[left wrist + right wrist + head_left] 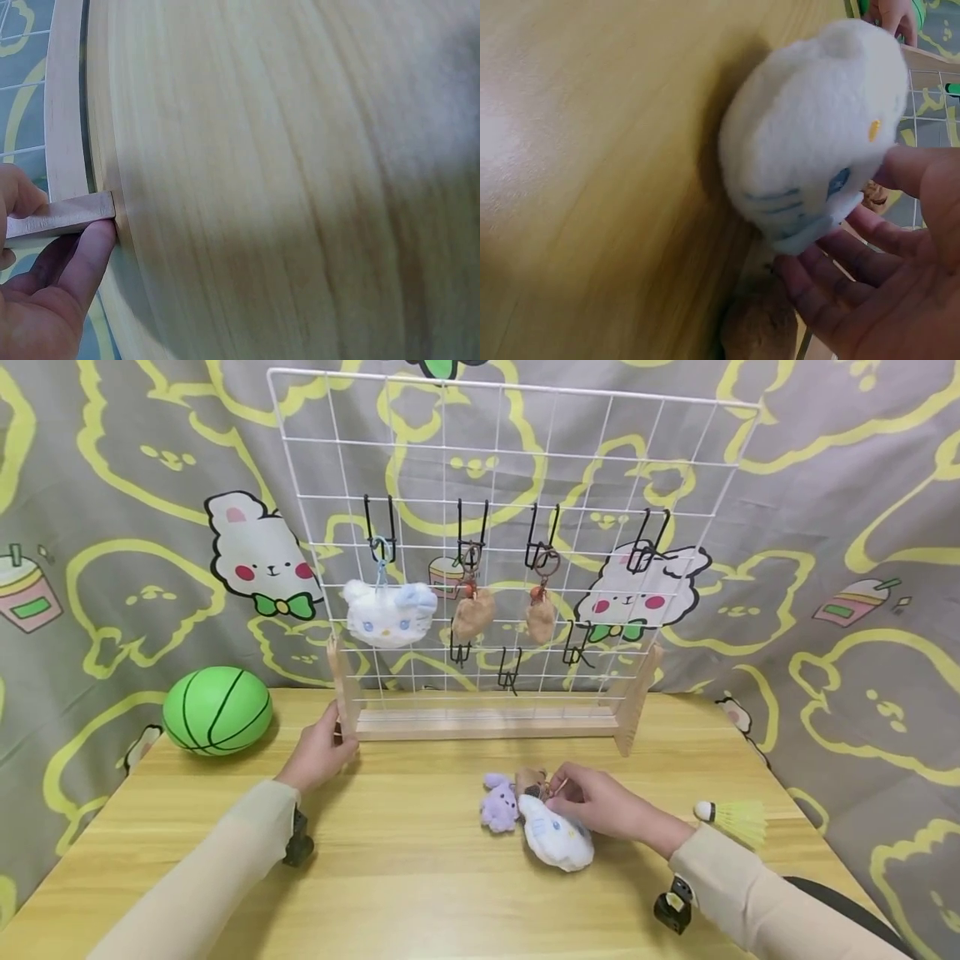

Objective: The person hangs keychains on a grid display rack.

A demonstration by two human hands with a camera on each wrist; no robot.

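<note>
My left hand [318,753] grips the wooden side foot [67,214] of a white wire grid rack [480,727], thumb on one face and fingers on the other. At the table's middle right, my right hand [596,802] pinches a white cat-head plush keychain [557,837] at its bow side. In the right wrist view the plush [810,135] sits tilted, with blue whiskers, a blue eye and a yellow nose showing. Beside it lie a small purple plush [498,803] and a brown plush [529,783], the latter partly hidden.
On the rack's black hooks hang another white cat plush [390,614] and two brown plush keychains [474,612]; several hooks [510,670] are bare. A green ball [217,710] stands at the left, a yellow shuttlecock [735,820] at the right. A patterned curtain [810,552] hangs behind.
</note>
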